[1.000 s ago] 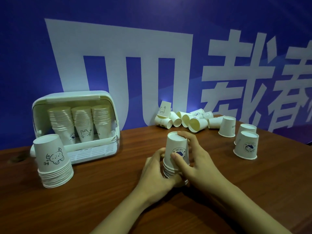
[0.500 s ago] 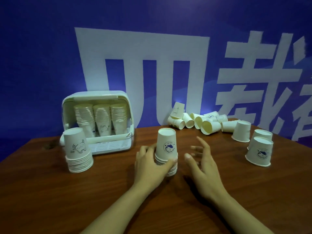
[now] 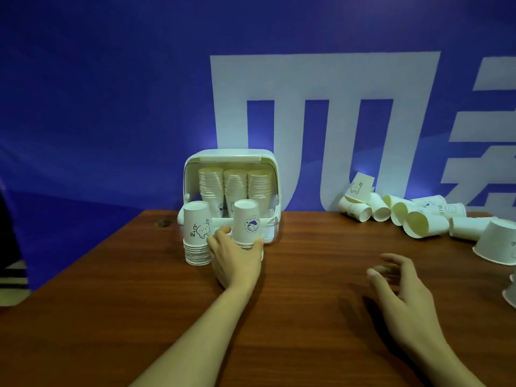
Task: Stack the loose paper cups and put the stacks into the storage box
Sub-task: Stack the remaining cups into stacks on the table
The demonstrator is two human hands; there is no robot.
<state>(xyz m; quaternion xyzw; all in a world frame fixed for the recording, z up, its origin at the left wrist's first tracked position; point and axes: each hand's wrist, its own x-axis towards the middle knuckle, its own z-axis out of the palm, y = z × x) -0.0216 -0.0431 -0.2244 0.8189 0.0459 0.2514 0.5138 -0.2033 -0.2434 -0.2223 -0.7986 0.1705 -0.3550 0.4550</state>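
My left hand (image 3: 236, 258) grips the lower part of an upside-down stack of white paper cups (image 3: 248, 223) with a blue round logo, right in front of the white storage box (image 3: 269, 160). The box stands open and holds three stacks of cups (image 3: 235, 184). A second upside-down stack with a bear drawing (image 3: 196, 233) stands on the table just left of the held stack, touching my hand. My right hand (image 3: 402, 283) hovers over the table with fingers loosely spread, holding nothing.
Several loose cups (image 3: 413, 216) lie on their sides at the back right of the wooden table (image 3: 307, 317). An upside-down cup (image 3: 497, 241) stands at the right edge. A blue banner wall runs behind the table. A dark object is at the far left.
My right hand let go of the stack and drew back. My left hand carried the blue-logo stack leftwards to the front of the box, beside the bear stack. The view turned left.
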